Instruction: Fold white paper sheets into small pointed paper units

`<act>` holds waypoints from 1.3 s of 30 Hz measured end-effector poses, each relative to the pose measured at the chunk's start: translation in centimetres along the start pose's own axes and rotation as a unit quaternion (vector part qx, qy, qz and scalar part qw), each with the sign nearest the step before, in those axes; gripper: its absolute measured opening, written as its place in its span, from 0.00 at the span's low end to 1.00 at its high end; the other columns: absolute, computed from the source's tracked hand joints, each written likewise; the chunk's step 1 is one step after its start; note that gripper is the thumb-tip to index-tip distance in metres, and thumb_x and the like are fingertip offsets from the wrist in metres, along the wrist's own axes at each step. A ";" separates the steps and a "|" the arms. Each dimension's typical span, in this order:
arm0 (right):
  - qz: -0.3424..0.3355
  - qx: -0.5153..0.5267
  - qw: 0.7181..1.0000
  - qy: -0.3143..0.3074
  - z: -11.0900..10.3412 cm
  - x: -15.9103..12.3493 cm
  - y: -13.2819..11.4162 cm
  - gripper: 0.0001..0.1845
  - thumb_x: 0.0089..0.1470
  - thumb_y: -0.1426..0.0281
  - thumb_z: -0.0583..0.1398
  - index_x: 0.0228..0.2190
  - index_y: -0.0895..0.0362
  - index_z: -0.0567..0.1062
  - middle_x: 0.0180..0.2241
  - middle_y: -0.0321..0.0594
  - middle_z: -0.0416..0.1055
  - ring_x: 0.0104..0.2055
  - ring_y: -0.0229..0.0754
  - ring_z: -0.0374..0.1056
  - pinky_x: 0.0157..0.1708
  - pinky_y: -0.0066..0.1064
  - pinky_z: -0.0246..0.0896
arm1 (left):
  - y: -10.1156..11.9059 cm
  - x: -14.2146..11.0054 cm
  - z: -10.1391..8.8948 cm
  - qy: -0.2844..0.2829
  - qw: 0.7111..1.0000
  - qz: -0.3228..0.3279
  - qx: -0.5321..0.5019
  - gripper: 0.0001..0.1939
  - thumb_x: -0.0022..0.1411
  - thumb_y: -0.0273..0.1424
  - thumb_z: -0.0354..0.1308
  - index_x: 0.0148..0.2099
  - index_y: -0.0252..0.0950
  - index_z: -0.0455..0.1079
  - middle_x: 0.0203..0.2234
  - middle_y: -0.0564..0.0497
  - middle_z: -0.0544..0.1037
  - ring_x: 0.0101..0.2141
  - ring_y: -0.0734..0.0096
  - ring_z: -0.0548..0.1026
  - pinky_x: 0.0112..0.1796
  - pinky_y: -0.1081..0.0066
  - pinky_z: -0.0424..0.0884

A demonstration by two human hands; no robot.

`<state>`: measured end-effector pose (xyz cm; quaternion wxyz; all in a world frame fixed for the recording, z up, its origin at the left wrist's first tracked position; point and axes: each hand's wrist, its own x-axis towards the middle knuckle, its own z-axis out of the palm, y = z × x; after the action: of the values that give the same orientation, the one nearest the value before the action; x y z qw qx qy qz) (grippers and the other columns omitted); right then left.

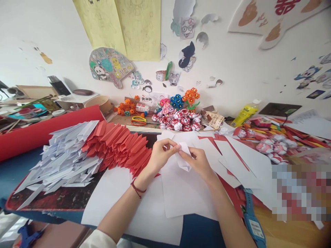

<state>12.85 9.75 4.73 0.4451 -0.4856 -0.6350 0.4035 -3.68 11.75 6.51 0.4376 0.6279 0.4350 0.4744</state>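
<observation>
Between my two hands is a small folded piece of white paper [184, 164], held above loose white sheets [188, 199]. My left hand [162, 154] pinches its upper edge between thumb and forefinger. From the other side, my right hand [198, 161] grips the same folded paper, thumb and fingers pressed on it. Left of my hands lies a long heap of folded red paper strips [121, 146]. Beyond that spreads a pile of folded white paper strips [67, 158].
A red roll [49, 129] lies at the left. Red-and-white paper balls [181, 120] and colourful flowers [177, 101] sit against the wall. A yellow bottle [244, 113], coloured strips [305, 127] and a blue watch [253, 220] are at the right. A blue glue gun [28, 236] is lower left.
</observation>
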 end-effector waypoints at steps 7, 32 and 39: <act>0.002 0.021 1.000 0.016 -0.2 -0.1 -0.3 0.22 0.51 0.56 0.61 0.18 0.59 0.65 0.20 0.32 0.53 0.23 0.33 0.49 0.21 0.26 0.43 | 0.4 0.1 -0.4 -0.034 0.999 0.009 0.008 0.15 0.58 0.41 0.60 0.32 0.34 0.76 0.27 0.51 0.76 0.24 0.77 0.65 0.27 0.75 0.60; 0.008 0.040 0.999 -0.004 -0.3 -0.4 -0.4 0.22 0.52 0.58 0.62 0.18 0.59 0.64 0.20 0.32 0.51 0.24 0.32 0.48 0.21 0.26 0.42 | 0.3 -0.1 -0.7 -0.007 0.996 0.063 0.070 0.08 0.57 0.36 0.63 0.31 0.36 0.77 0.30 0.50 0.80 0.27 0.75 0.64 0.29 0.73 0.60; 0.008 0.044 0.999 -0.005 -0.3 -0.4 -0.3 0.22 0.52 0.58 0.61 0.17 0.59 0.63 0.20 0.32 0.51 0.23 0.32 0.48 0.21 0.26 0.41 | 1.1 -0.1 -0.8 -0.048 0.996 0.034 0.064 0.09 0.58 0.35 0.60 0.34 0.35 0.77 0.30 0.50 0.79 0.26 0.76 0.64 0.28 0.74 0.60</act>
<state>13.17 9.32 5.00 0.4600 -0.4684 -0.6150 0.4368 -4.37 11.49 7.65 0.4005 0.6915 0.4208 0.4294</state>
